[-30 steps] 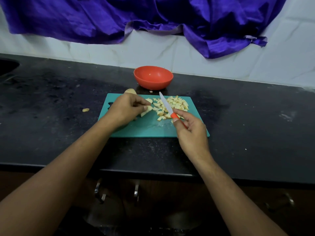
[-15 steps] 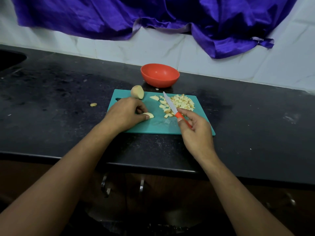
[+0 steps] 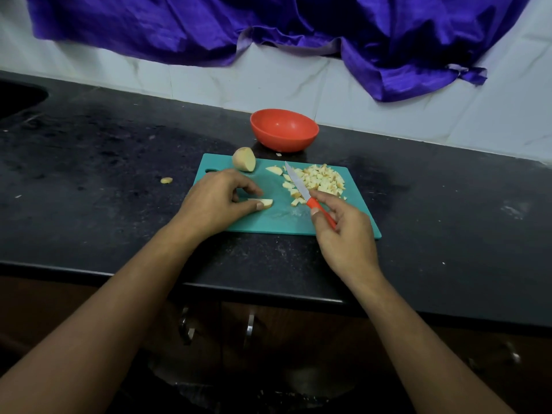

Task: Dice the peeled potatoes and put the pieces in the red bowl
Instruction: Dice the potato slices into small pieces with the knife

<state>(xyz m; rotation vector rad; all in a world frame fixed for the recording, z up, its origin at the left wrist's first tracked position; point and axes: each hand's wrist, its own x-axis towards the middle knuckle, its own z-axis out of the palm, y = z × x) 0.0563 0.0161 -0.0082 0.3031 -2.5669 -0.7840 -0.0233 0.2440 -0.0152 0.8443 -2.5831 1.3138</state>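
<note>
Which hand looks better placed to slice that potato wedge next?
The right hand, probably. It holds the knife, blade over the cutting board just right of the wedge. The left hand is pinning that wedge with its fingertips.

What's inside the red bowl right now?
The bowl looks empty; its near inner wall is hidden by the rim. The dice lie on the board.
</note>
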